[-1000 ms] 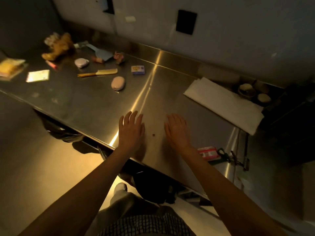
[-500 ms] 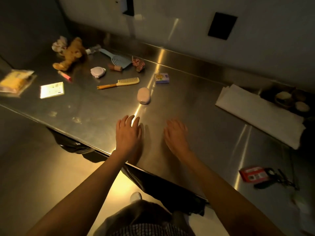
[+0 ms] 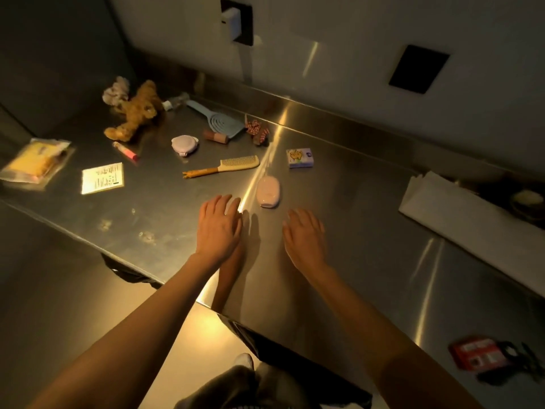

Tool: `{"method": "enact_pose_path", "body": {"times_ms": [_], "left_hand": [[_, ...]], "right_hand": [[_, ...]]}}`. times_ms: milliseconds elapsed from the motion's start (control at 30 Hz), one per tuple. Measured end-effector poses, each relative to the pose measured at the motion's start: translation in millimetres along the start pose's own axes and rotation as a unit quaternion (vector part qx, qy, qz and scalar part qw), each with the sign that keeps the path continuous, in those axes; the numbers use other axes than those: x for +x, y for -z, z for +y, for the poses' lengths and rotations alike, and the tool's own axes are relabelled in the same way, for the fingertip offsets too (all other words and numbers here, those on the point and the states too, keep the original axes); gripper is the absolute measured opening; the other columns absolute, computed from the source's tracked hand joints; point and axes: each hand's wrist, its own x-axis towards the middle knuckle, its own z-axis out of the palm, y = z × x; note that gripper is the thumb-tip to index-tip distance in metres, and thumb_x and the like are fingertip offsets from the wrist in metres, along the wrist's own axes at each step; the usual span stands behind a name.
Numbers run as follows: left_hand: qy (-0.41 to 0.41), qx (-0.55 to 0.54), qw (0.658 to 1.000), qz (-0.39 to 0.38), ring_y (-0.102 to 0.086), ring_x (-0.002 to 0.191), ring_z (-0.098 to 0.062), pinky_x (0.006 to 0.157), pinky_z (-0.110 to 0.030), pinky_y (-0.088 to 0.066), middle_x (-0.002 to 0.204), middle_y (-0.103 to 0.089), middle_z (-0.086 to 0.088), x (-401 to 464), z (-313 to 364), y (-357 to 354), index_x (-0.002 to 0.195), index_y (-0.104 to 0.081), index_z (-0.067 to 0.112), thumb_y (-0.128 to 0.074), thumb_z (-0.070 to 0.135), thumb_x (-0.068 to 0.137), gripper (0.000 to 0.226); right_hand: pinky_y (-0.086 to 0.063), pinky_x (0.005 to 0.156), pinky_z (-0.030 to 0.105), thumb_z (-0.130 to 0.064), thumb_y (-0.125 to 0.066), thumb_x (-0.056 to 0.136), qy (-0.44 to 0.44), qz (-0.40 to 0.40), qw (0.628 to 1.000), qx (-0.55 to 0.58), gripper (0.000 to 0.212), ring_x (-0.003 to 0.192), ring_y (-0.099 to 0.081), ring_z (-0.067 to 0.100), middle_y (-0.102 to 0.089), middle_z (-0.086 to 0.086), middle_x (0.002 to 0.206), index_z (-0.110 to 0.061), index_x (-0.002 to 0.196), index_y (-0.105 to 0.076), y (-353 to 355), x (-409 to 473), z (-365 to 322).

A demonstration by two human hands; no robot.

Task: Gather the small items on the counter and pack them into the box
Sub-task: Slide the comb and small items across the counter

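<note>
Two hands are held flat and empty over the desk (image 3: pixel 368 261). Just beyond and between them lies the pink oval case (image 3: pixel 268 191), long axis pointing away; it is judged slightly nearer the left hand (image 3: pixel 218 225) than the right hand (image 3: pixel 303 234).

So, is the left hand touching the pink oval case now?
Apart. The head view shows bare steel counter between the left hand and the pink oval case.

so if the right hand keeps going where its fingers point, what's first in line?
Probably nothing close: the right hand points up and slightly left, passing just right of the pink case. Next likely the small box, though depth is unclear.
</note>
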Motion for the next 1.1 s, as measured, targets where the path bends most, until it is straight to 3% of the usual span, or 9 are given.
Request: {"method": "enact_pose_path", "body": {"times_ms": [167,433,800,867,1000,1100], "left_hand": [[0.007,0.02,1.0,0.012,-0.045,0.126,-0.033,0.106,-0.047,-0.032,0.131,-0.055,-0.015,21.1,-22.6,5.3,0.129,-0.053,0.011,-0.053,0.026,0.096,0.037],[-0.045,-0.001,0.999,0.008,-0.05,0.12,-0.035,0.101,-0.046,-0.037,0.125,-0.058,-0.018,72.2,-58.1,-0.6,0.123,-0.059,0.007,-0.035,0.034,0.095,0.045],[-0.169,-0.005,0.981,-0.096,-0.044,0.123,-0.038,0.104,-0.047,-0.033,0.132,-0.053,-0.019,155.4,-154.8,-30.0,0.13,-0.054,0.007,-0.033,0.035,0.095,0.05],[-0.187,-0.01,0.975,-0.116,-0.041,0.127,-0.037,0.107,-0.048,-0.029,0.135,-0.05,-0.019,165.1,-169.0,-36.6,0.134,-0.05,0.007,-0.033,0.035,0.096,0.05],[-0.234,-0.027,0.962,-0.141,-0.039,0.13,-0.035,0.107,-0.046,-0.029,0.137,-0.049,-0.016,180.7,-183.8,-47.8,0.137,-0.047,0.011,-0.03,0.037,0.098,0.05],[-0.257,-0.048,0.953,-0.152,-0.039,0.13,-0.035,0.106,-0.045,-0.032,0.137,-0.05,-0.015,190.4,-185.9,-55.1,0.137,-0.047,0.011,-0.029,0.037,0.1,0.049]], "right_hand": [[-0.033,0.104,0.036,-0.03,-0.041,0.099,0.018,-0.006,1.0,-0.006,0.04,0.124,-0.045,0.025,-0.052,0.012,0.132,-0.01,0.132,-0.051,-4.2,30.5,-4.6],[-0.025,0.111,0.037,-0.038,-0.031,0.101,-0.024,-0.045,0.999,-0.002,0.048,0.136,-0.03,0.025,-0.034,0.01,0.149,-0.016,0.144,-0.036,-20.3,71.6,-38.0],[-0.019,0.113,0.039,-0.041,-0.033,0.1,-0.128,-0.041,0.99,-0.05,0.051,0.143,-0.018,0.026,-0.018,0.009,0.156,-0.021,0.147,-0.03,-66.2,120.0,-77.6],[-0.023,0.112,0.041,-0.042,-0.035,0.099,-0.147,-0.05,0.986,-0.063,0.051,0.141,-0.023,0.027,-0.023,0.011,0.155,-0.02,0.145,-0.035,-76.3,121.1,-79.1],[-0.043,0.096,0.045,-0.036,-0.048,0.094,-0.142,0.001,0.989,-0.035,0.044,0.123,-0.05,0.035,-0.05,0.02,0.137,-0.011,0.129,-0.058,-86.2,125.4,-78.5],[-0.045,0.091,0.046,-0.03,-0.048,0.091,-0.164,-0.006,0.985,-0.057,0.041,0.12,-0.05,0.037,-0.052,0.022,0.133,-0.01,0.125,-0.06,-86.5,132.8,-79.4]]}}
